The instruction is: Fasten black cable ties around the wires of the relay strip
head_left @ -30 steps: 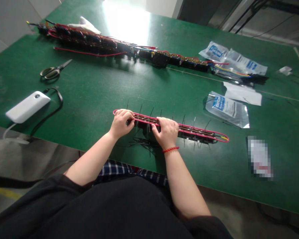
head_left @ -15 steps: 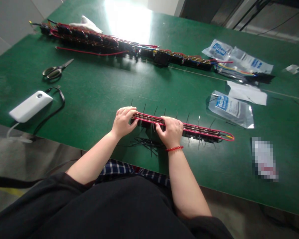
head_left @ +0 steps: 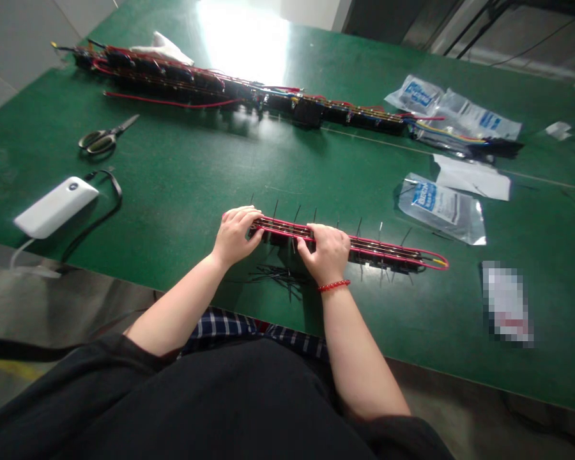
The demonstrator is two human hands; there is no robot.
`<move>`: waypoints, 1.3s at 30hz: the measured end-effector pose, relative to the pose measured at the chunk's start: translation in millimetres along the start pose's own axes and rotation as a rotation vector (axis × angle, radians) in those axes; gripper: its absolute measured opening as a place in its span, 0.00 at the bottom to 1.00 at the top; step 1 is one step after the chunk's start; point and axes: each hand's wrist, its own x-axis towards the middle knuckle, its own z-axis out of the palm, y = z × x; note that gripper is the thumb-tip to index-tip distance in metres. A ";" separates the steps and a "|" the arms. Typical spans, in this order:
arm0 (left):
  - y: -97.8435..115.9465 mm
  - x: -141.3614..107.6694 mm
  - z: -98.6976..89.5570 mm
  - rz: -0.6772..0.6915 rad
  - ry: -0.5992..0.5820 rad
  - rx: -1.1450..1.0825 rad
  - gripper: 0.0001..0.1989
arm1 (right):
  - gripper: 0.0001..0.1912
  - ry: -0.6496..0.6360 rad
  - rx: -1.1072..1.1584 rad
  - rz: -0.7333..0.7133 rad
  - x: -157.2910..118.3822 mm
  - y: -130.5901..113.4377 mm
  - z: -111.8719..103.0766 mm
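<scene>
1. One wiring harness (head_left: pixel 383 252), a narrow strip of black connectors edged by a red wire loop, lies flat on a green work mat (head_left: pixel 172 172), close to the mat's near edge. It serves as the landmark for everything below.
2. On the harness, the left hand (head_left: pixel 237 236) curls over the strip's left end with its fingers closed together. The right hand (head_left: pixel 323 253) presses palm down near the middle, fingers together rather than spread, with a red bead bracelet (head_left: pixel 333 286) at its wrist. Whether any fingertips pinch a single part cannot be told.
3. Loose black cable ties (head_left: pixel 280 278) lie in a small heap just on the near side of the harness, while other black cable ties (head_left: pixel 274 214) stand up from its far side.
4. Even pressure from both hands seems best here, keeping the strip straight and the connectors from twisting.
5. Right of the harness lie a clear plastic bag (head_left: pixel 441 211) with a blue label and a white paper sheet (head_left: pixel 472 177). To its left are a white power bank (head_left: pixel 55 207) with a black cable (head_left: pixel 115 191) and, farther off, scissors (head_left: pixel 106 138).
6. Well beyond it stretches a second, longer harness (head_left: pixel 220 89), near a white cloth (head_left: pixel 163 48).
</scene>
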 end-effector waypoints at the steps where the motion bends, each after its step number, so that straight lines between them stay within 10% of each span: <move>1: 0.0 0.0 0.1 0.000 0.003 0.000 0.14 | 0.18 -0.001 0.002 0.001 0.0 0.0 0.1; 39: -0.3 -0.3 -0.8 0.020 -0.001 0.025 0.13 | 0.18 -0.007 0.013 0.009 0.6 -1.8 -2.5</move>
